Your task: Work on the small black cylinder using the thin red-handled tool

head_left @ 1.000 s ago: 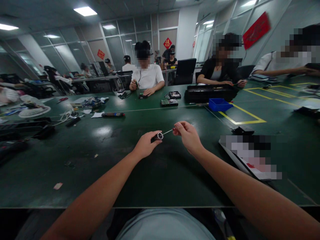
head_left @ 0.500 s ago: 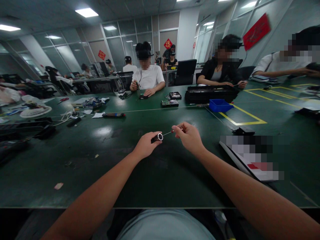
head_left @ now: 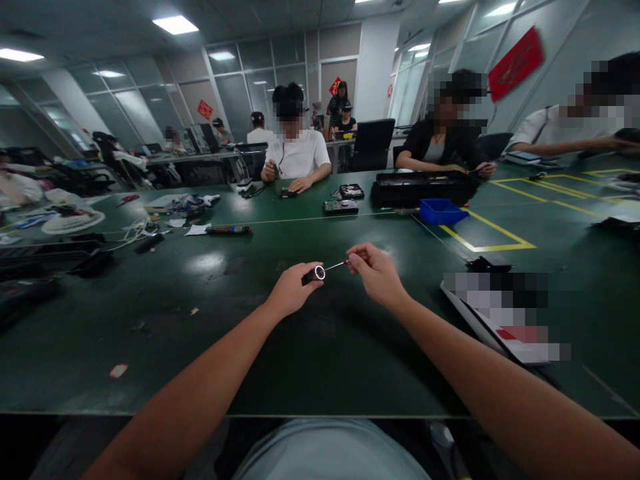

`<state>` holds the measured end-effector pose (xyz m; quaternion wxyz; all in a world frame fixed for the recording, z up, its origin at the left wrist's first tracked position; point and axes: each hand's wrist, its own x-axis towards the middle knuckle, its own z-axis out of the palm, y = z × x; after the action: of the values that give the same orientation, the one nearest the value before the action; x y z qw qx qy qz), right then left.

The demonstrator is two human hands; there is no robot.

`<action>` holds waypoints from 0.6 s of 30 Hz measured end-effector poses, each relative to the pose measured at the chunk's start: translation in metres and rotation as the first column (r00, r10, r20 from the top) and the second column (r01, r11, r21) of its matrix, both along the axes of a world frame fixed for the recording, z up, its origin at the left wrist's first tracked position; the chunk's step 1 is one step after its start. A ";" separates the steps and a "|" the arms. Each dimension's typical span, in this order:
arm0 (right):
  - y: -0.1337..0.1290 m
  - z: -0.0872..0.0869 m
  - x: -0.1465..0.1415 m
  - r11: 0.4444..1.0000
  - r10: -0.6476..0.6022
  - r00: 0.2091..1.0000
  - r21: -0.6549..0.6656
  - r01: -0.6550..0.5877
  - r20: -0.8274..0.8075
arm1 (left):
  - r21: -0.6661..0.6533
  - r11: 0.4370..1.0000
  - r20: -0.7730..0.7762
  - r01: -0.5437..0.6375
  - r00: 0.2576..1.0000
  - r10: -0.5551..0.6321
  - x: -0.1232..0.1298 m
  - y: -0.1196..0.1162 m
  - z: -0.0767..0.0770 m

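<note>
Between thumb and fingers, my left hand (head_left: 289, 291) grips a dark cylindrical part (head_left: 311, 275) with a bright ring (head_left: 320, 272) around its end, which faces me and to the right. My right hand (head_left: 374, 275) is closed on the red handle of a thin screwdriver (head_left: 336, 266). Its metal shaft points left, and the tip meets the ringed end of the part or lies just in front of it; I cannot tell which. Both hands are held above the green table (head_left: 280, 360), near its middle.
Right of my arm lies a white, partly blurred-out object (head_left: 480, 323). A blue bin (head_left: 440, 212), a long black housing (head_left: 425, 189) and hard drives (head_left: 341, 207) stand farther off. A marker-like tool (head_left: 229, 230) and a white fan-like part (head_left: 73, 221) lie left. Co-workers sit across the table.
The fingers of my right hand have shifted slightly around the screwdriver handle. My left hand and the cylindrical part stay almost in place.
</note>
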<state>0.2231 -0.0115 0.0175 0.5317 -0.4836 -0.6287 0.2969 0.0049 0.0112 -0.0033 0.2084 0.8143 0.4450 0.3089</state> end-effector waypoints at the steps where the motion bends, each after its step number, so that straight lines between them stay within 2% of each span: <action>1: 0.000 0.000 0.000 1.000 0.006 1.000 -0.009 -0.006 0.007 | -0.001 1.000 -0.001 0.003 1.000 -0.003 0.000 0.000 -0.001; 5: -0.003 0.004 -0.001 0.999 -0.036 0.995 -0.026 0.038 0.095 | -0.001 1.000 -0.002 0.014 1.000 -0.014 0.000 0.001 -0.002; 7: -0.002 0.003 -0.001 0.997 -0.073 0.993 -0.007 0.074 0.090 | -0.004 1.000 0.003 0.013 1.000 -0.013 0.000 0.001 -0.002; 10: 0.001 -0.001 -0.003 0.997 -0.074 0.996 0.002 0.075 -0.046 | -0.016 1.000 0.010 -0.001 1.000 0.001 0.000 0.001 -0.002; 13: 0.003 -0.005 -0.007 0.999 -0.019 0.979 -0.051 0.009 -0.202 | -0.029 1.000 0.017 -0.004 1.000 0.005 0.001 0.001 0.000; 15: 0.004 -0.007 -0.010 0.995 -0.006 0.943 -0.098 -0.028 -0.332 | -0.025 1.000 0.032 0.003 0.999 -0.002 0.001 0.000 0.001; 18: 0.009 -0.010 -0.011 0.987 -0.048 0.846 -0.153 -0.040 -0.531 | 0.034 0.999 0.055 0.039 0.998 -0.040 0.003 0.001 0.003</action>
<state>0.2124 -0.0029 0.0070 0.6457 -0.4241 -0.4300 0.4672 0.0076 0.0125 0.0001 0.2134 0.8173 0.4177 0.3346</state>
